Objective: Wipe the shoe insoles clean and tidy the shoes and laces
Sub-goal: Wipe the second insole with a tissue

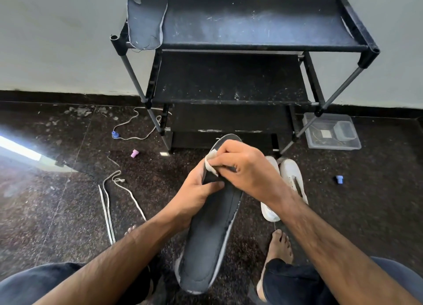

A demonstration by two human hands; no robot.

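Right now your left hand [196, 195] grips the long dark grey foam insole [206, 243] at its middle, thumb across the top face, while your right hand [247, 167] pinches a small white wipe [211, 164] against the insole's far end. Both sets of fingers are clenched on what they hold. The insole hangs over the dark speckled stone floor [68, 213] between your knees.

Watch the grip: the insole is thin and floppy, so hard rubbing at the far end, beyond where your left hand supports it, could fold it or pull it loose. The wipe is small, so it may bunch up and slip out from under your fingers.

A second dark insole [145, 18] overhangs the near left edge of the black shoe rack [251, 25], on its top shelf; I judge that a knock could drop it. The white shoes [290, 181] sit on the floor just right of your hands, and loose white laces [109, 201] lie to the left, easy to step on.

A clear plastic box [332, 130] by the rack's right leg holds small items I cannot identify.
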